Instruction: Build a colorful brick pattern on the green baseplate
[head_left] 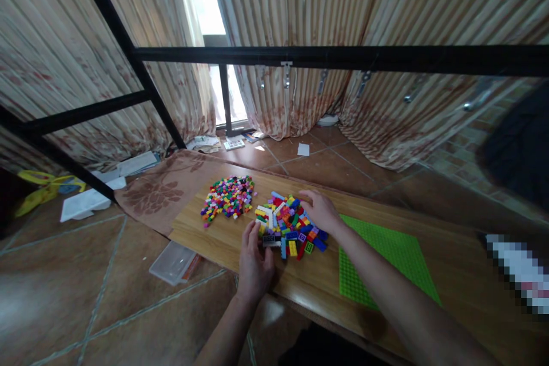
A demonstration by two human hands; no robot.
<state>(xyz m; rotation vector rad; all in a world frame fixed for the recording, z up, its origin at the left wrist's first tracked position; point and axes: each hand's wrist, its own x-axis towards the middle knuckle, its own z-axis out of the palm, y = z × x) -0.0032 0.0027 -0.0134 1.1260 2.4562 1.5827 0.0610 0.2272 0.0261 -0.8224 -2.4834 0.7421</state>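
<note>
A heap of larger coloured bricks lies on the wooden board. My left hand rests at the heap's near left edge, fingers stretched toward the bricks and touching them. My right hand lies on the heap's far right side, fingers spread over the bricks. A second heap of small coloured bricks sits to the left, apart from both hands. A bright green studded baseplate lies flat on the board under my right forearm.
A brown flowered cloth hangs off the board's left end. A clear plastic lid and papers lie on the tiled floor. A black metal frame and striped curtains stand behind. A pixelated patch is at the right edge.
</note>
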